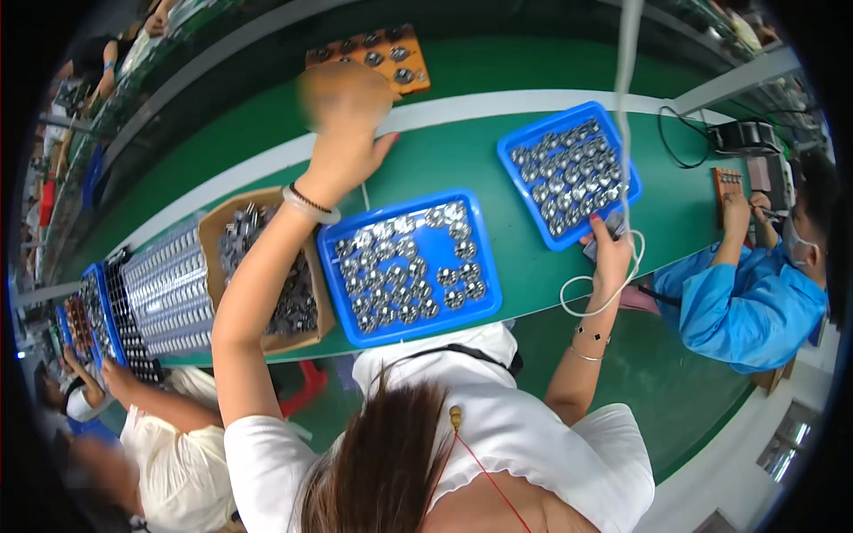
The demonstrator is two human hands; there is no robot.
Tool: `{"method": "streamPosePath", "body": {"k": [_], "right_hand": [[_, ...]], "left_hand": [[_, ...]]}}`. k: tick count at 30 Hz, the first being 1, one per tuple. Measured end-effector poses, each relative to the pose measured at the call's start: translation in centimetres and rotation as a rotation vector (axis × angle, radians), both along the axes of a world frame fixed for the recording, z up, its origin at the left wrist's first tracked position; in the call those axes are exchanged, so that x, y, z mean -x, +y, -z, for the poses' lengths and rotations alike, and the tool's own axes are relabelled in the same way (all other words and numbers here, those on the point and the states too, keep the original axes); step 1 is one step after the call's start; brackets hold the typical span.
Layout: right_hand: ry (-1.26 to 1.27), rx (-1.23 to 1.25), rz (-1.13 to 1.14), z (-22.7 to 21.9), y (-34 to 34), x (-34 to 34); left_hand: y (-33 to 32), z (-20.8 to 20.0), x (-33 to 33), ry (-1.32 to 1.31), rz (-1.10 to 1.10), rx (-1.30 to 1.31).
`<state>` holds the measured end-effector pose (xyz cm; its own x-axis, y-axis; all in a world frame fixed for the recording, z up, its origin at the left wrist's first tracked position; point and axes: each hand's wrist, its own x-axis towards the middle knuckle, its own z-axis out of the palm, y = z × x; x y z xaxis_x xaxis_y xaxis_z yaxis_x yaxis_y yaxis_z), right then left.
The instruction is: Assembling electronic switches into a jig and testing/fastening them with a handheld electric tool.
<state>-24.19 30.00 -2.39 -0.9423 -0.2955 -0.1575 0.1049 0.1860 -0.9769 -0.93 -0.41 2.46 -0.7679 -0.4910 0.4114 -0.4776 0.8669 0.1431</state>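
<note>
My left hand [346, 111] is stretched far across the green bench and blurred by motion, just below an orange fixture tray [410, 73] holding round metal parts. I cannot make out its fingers or whether it holds anything. My right hand [611, 256] grips a small dark tool [593, 247] with a white cord [577, 298] at the near corner of the right blue tray [520, 142]. That tray is full of small silvery round parts. A second blue tray [484, 266] with similar parts lies right in front of me, between my arms.
A cardboard box [213, 233] of dark metal parts stands under my left forearm, with racks of silvery pieces [169, 289] to its left. A person in blue [746, 306] works at the right, a person in white [173, 449] at the lower left. A white cable [627, 53] hangs from above.
</note>
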Motion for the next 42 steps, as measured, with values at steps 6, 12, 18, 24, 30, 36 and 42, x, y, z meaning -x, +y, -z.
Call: {"method": "streamPosePath", "body": {"k": [6,12,18,24,30,36,42], "right_hand": [[-0.062,-0.065,-0.096,-1.2,-0.7,-1.3],[0.087,-0.095,-0.077,-3.2,-0.1,-3.8],[-0.072,0.367,-0.643,-4.5,-2.2,-7.4],[0.039,0.251,-0.899,-5.2,-3.6,-9.9],[0.161,0.241,-0.977,-3.9,-4.9,-11.8],[0.321,0.106,-1.025,-4.1,-5.0,-11.8],[0.559,-0.071,-1.115,-4.8,-6.2,-12.1]], "left_hand": [[7.3,-4.3,-6.9,-0.021,0.133,-0.325],[13.7,-3.1,-10.5,0.065,0.091,-0.532],[16.1,0.0,-8.7,0.141,0.078,-0.545],[15.6,1.8,-7.8,0.176,0.057,-0.481],[15.3,2.2,-7.5,0.130,0.097,-0.433],[15.7,2.1,-7.0,0.170,0.070,-0.423],[15.9,2.4,-7.2,0.204,0.058,-0.413]]}}
